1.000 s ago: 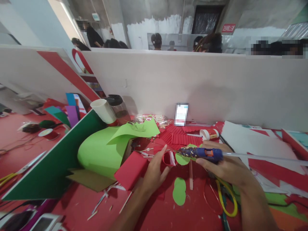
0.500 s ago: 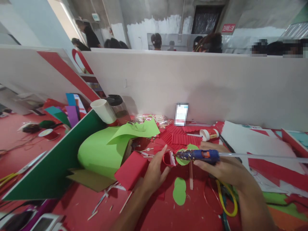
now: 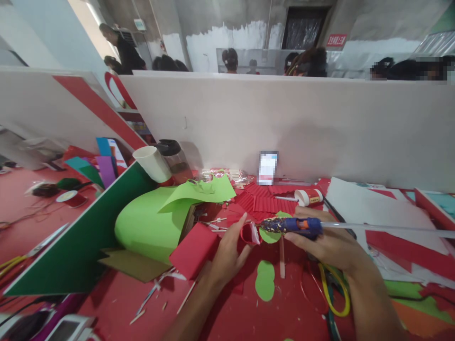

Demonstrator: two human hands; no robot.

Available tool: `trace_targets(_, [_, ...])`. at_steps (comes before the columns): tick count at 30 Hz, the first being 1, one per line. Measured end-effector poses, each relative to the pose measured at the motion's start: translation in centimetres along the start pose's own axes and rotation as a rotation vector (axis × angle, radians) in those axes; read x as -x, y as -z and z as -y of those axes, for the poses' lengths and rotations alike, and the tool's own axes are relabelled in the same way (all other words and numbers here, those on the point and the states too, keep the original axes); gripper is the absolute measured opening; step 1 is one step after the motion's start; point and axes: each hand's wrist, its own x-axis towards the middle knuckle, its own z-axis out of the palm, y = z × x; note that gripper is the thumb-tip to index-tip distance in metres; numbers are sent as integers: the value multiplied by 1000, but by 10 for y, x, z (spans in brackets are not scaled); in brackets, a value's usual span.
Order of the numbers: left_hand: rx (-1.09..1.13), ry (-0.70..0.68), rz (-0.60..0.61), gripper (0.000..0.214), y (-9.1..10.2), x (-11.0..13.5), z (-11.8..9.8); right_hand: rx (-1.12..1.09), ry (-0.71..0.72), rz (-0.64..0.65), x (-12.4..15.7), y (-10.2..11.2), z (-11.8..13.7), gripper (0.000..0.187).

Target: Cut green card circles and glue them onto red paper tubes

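My left hand [image 3: 229,253] pinches a small red paper tube [image 3: 245,234] with a white inner layer, its opening facing up toward me. My right hand [image 3: 330,246] is wrapped round a blue hot glue gun [image 3: 302,227] with a clear glue stick [image 3: 377,229] sticking out behind. The gun's glue-crusted nozzle points left and meets the tube's right rim; whether it touches cannot be made out. Below the gun lie a scalloped green paper cutout [image 3: 265,280] and a wooden stick [image 3: 282,260]. A red paper-covered box [image 3: 195,251] rests left of my left hand.
Yellow-handled scissors [image 3: 341,303] lie under my right forearm. Red pleated paper [image 3: 272,204], a white-and-red jar [image 3: 308,197] and a phone [image 3: 268,168] stand behind. A green board [image 3: 81,241], rolled green sheet [image 3: 149,227], cup [image 3: 152,163] and bottle [image 3: 175,160] are left.
The glue gun has shifted very slightly left and up at the tube's rim. My left hand and the tube have hardly moved. A person in the far left background has moved left.
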Motion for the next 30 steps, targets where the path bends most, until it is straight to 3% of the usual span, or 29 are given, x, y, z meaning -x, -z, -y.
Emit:
trace_targets(3, [-2,2,4,64,0,0,0,63,-40,-62,10,-3,-10,20])
trace_targets(6, [-1,-15,-1,66,1,-1,-1,116,-75,-119,16,-7,-18,28])
trace_targets(10, [-1,-10,-7,68,0,-1,0,86,-125,-127,13,-8,-16,26])
trace_targets(16, [-19,-21,-7,70,-1,-2,4,-7,-161,37,9,1,-7,20])
trace_targets(23, [-4,-16,-43,70,-4,-1,4,-79,-283,150,23,7,-15,36])
trace_targets(30, [37,28,-69,67,-5,-2,0,-13,-298,-57,40,4,0,30])
